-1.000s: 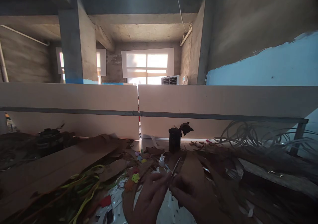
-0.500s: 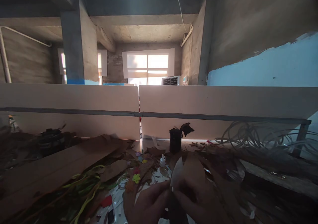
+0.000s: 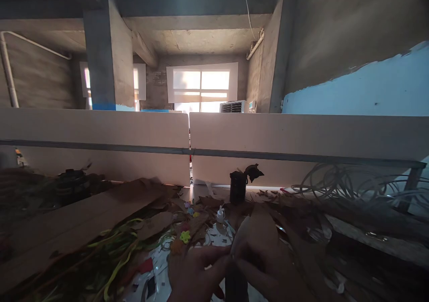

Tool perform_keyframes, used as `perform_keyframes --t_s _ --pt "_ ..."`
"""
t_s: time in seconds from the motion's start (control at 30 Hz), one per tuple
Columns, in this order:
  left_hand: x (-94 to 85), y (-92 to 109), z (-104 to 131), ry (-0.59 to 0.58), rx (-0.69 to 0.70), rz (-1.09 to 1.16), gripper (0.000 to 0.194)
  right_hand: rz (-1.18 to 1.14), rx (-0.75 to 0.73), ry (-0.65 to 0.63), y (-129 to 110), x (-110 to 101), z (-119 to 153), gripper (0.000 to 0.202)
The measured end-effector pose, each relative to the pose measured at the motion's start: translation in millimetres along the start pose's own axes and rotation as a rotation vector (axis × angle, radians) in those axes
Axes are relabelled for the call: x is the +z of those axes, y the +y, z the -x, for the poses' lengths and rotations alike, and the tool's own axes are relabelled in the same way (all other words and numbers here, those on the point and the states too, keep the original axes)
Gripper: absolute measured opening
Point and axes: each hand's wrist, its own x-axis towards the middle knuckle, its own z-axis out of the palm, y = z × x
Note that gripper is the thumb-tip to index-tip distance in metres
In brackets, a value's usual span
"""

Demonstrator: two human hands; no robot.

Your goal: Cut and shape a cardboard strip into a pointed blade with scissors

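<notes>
In the lower middle of the head view, both my hands meet over a dark strip-like piece (image 3: 236, 284) with a thin, pale, curved edge at its top. My left hand (image 3: 201, 270) pinches it from the left between thumb and fingers. From the other side, my right hand (image 3: 264, 257) has its fingers closed on the same piece. The light is dim, so its material and kind cannot be made out. Just beyond the hands stands a small white squeeze bottle (image 3: 220, 215). A yellow flower-shaped piece (image 3: 185, 236) lies left of it.
A dark canister (image 3: 237, 187) with its lid tipped back stands behind. Yellow-green cords (image 3: 117, 266) and a long cardboard sheet (image 3: 90, 217) lie left. Coiled clear tubing (image 3: 328, 183) is at the far right. A pale partition (image 3: 268, 134) closes off the back.
My hands have shifted slightly, and the pale edge between them now leans over and shows less. The view has moved a little. Both hands keep their pinch.
</notes>
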Motion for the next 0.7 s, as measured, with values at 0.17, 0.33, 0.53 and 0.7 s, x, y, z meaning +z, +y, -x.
perform_keyframes --t_s 0.17,0.33,0.53,0.7 --pt "-1.6 -1.1 -0.7 -0.024 0.001 -0.038 0.038 0.078 -0.029 -0.031 5.2 0.3 -0.3 0.014" --pt "-0.9 -4.0 -2.3 -0.011 0.012 -0.118 0.032 0.039 -0.090 0.022 -0.8 -0.1 2.9 0.012" --pt "1.0 3.0 5.8 0.128 0.094 -0.297 0.025 0.012 -0.157 0.173 -12.7 -0.6 9.0 0.014" --pt "2.0 8.4 9.6 0.156 0.124 -0.373 0.025 0.023 -0.176 0.171 -12.2 -0.3 7.3 0.016"
